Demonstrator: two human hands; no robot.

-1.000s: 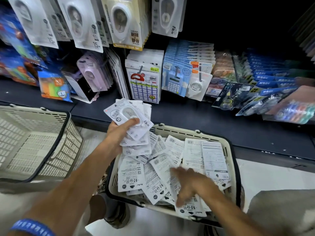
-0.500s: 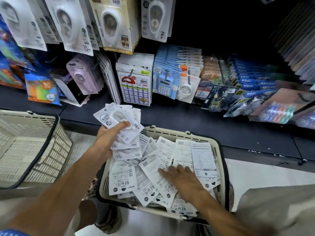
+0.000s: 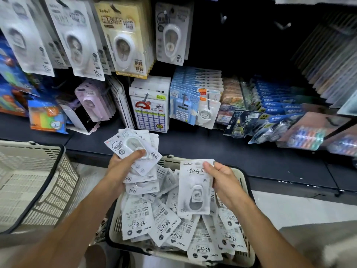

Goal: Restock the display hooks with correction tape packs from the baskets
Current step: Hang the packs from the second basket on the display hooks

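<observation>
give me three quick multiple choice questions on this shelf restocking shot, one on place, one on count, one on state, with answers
1. Where is the full basket?
A. below both hands
B. on the shelf
C. hanging on hooks

2. How many packs does the right hand hold?
A. none
B. one
C. five

3. What is the left hand doing?
A. resting open
B. pushing the empty basket
C. gripping a stack of packs

Answers:
1 A, it sits on the floor under the arms.
2 B, a single pack is pinched upright.
3 C, its thumb presses the top pack.

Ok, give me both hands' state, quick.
Left hand: grips a stack of packs.
Right hand: pinches a single pack.
</observation>
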